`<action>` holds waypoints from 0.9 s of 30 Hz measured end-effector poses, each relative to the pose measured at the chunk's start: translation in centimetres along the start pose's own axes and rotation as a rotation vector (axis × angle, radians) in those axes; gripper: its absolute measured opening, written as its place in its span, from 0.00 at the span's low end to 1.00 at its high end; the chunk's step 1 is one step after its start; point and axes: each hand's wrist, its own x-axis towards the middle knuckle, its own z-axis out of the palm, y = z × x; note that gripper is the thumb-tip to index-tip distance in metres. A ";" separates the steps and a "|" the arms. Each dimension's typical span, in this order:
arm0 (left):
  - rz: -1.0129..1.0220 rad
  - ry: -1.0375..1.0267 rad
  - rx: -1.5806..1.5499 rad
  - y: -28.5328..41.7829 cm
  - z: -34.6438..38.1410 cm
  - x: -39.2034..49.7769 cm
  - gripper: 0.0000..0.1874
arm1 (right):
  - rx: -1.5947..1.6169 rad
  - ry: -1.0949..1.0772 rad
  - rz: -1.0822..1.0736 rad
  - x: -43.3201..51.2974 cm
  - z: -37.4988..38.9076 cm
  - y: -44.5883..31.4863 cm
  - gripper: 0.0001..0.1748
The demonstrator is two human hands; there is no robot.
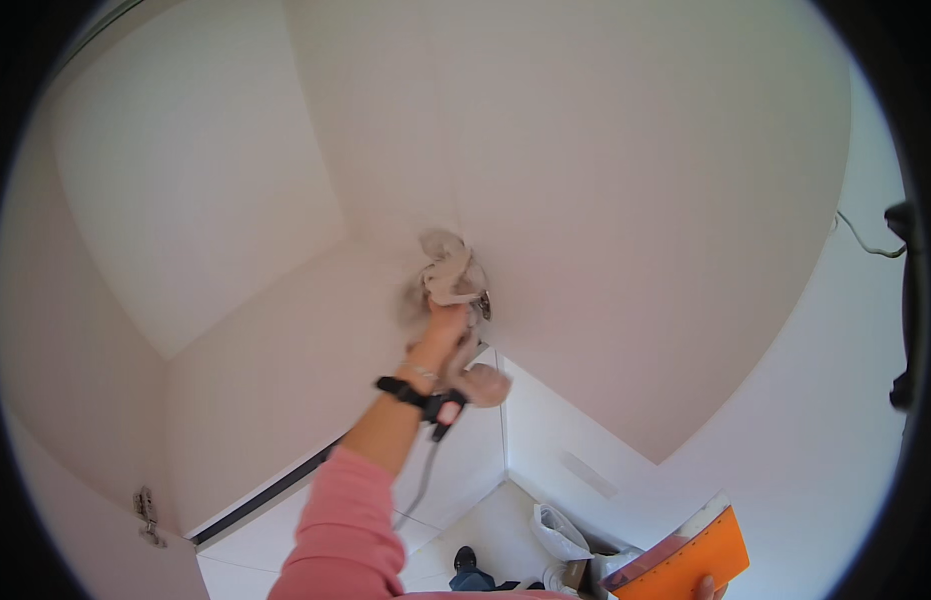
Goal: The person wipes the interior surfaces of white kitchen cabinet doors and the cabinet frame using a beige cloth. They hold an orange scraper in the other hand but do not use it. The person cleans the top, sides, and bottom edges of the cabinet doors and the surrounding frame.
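Inside an open pale cabinet, my left hand (447,326) grips a crumpled beige cloth (452,274). The cloth is blurred, and part of it hangs below my wrist. It lies close to the cabinet's inner corner, beside a metal hinge (485,305) on the right-hand panel (623,225). At the bottom right, my right hand (705,589) holds an orange scraper-like tool (690,559) with a broad clear blade edge. Only a few fingers of that hand show; the rest is cut off by the picture's lower rim.
Another hinge (147,516) sits on the cabinet door at the lower left. Below are the pale floor (484,525), a shoe (465,557) and a white plastic bag (559,531) by the wall. A cable (424,480) hangs from the wrist device (443,409). A dark object (912,315) stands at far right.
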 end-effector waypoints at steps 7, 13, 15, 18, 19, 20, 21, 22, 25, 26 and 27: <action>-0.395 -0.364 -1.255 2.0 -2.5 -3.3 0.29 | -0.346 0.143 -0.200 0.9 -0.6 2.8 0.35; -0.539 -1.059 -1.184 0.8 -13.0 -5.0 0.23 | 0.051 0.094 0.047 3.3 6.5 -3.4 0.38; -0.382 -1.122 -1.209 -1.8 -14.4 -2.2 0.22 | 0.040 -0.063 0.047 5.5 7.8 -4.7 0.36; -1.175 -1.170 -1.664 -7.0 -15.0 4.4 0.18 | 0.028 -0.126 0.016 7.7 8.9 -4.2 0.32; -0.541 -1.153 -1.244 -8.0 -14.2 7.2 0.18 | 0.018 -0.175 0.046 8.6 9.1 -3.9 0.30; -0.174 -1.051 -0.984 -8.3 -14.1 8.9 0.19 | 0.008 -0.215 0.075 7.9 9.4 -3.3 0.29; 0.112 -0.911 -0.866 -8.7 -13.9 10.6 0.20 | -0.004 -0.263 0.107 8.2 9.3 -3.0 0.27; 0.175 -0.779 -0.921 -7.3 -13.0 10.9 0.21 | 0.009 -0.147 0.026 7.6 9.6 -2.5 0.25; 0.512 -0.764 -0.716 -2.8 -10.1 10.6 0.23 | -0.001 -0.286 0.000 7.0 9.7 -2.5 0.24; 0.644 -0.820 -0.578 -1.5 -8.7 10.1 0.23 | -0.006 -0.240 0.001 6.9 9.8 -2.6 0.24; 0.592 -0.848 -0.568 -0.8 -7.4 9.6 0.24 | -0.008 -0.194 -0.004 6.6 9.8 -2.8 0.25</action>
